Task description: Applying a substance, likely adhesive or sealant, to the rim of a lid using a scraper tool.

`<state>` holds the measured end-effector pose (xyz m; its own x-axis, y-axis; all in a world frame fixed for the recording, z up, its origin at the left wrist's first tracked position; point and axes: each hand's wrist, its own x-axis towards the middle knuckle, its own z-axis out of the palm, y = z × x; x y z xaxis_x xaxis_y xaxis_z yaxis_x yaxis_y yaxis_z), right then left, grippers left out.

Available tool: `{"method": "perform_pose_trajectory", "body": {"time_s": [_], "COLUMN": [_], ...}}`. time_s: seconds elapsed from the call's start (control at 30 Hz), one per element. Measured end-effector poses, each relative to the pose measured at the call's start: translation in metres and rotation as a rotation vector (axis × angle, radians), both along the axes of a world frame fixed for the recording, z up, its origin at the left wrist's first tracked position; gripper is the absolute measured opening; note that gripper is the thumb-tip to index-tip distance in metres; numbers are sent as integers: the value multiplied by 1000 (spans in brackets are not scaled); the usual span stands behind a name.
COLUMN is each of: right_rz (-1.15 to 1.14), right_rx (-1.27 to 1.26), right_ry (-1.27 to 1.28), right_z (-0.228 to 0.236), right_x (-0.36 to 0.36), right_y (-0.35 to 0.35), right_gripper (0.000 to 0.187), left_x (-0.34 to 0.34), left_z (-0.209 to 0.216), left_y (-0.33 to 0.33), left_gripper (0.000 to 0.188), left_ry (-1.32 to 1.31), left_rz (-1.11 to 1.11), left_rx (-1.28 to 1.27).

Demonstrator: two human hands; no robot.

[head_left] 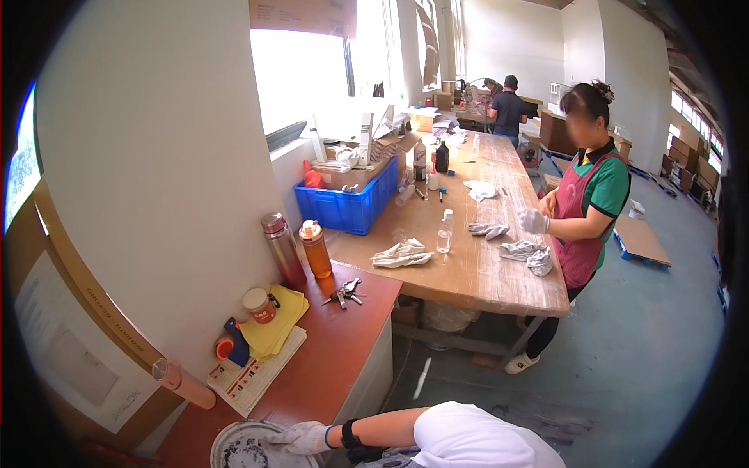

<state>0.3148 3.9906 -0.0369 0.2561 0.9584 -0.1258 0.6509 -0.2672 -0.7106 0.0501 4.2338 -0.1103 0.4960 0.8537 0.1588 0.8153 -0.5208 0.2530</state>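
Note:
My right arm, in a white sleeve with a dark band at the wrist, reaches left along the lower edge. In a white work glove, my right hand point(306, 438) is over the right rim of a round white tub point(222, 438) smeared dark inside. Its fingers point into the tub, bunched together; whatever they hold is hidden. The tub sits at the near end of a red-brown desk point(328, 343). My left hand does not show. Above the tub lie a printed sheet point(269, 370), a yellow cloth point(282, 321) and a small jar point(258, 304).
Bottles point(314, 248) and keys point(344, 292) stand or lie on the desk. Beyond is a long worktable point(468, 273) with gloves point(402, 253), a clear bottle point(445, 232) and a blue crate point(343, 207). A co-worker point(589, 187) in a red apron stands at its right side.

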Motion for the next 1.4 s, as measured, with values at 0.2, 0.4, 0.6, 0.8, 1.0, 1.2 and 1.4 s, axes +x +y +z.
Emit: {"method": "perform_pose_trajectory", "body": {"time_s": [0.2, 0.4, 0.6, 0.8, 1.0, 1.2, 1.4], "right_rz": [31, 20, -63, -60, -45, -37, -30], "right_rx": [-55, -114, 107, 75, 7, 30, -25], "right_ry": [16, 33, -52, -51, 21, 18, 34], "right_z": [4, 4, -24, -18, -29, -30, -23], "right_x": [-1, -1, -1, -4, -1, -4, -3], "right_y": [6, 18, 19, 34, 29, 29, 30], "right_gripper": [51, 50, 52, 49, 51, 51, 51], "left_x": [-2, -11, -4, -4, -8, -11, -14], "left_z": [-7, -31, -13, -17, -24, -19, -23], "left_y": [4, 22, 14, 23, 20, 20, 22], "left_gripper": [55, 51, 41, 44, 51, 53, 55], "left_ry": [-130, -422, 79, 37, -95, -53, -104], "left_rz": [1, -42, -109, -32, -38, -9, -17], "left_rx": [-55, -58, 247, 160, 149, 25, -4]}}
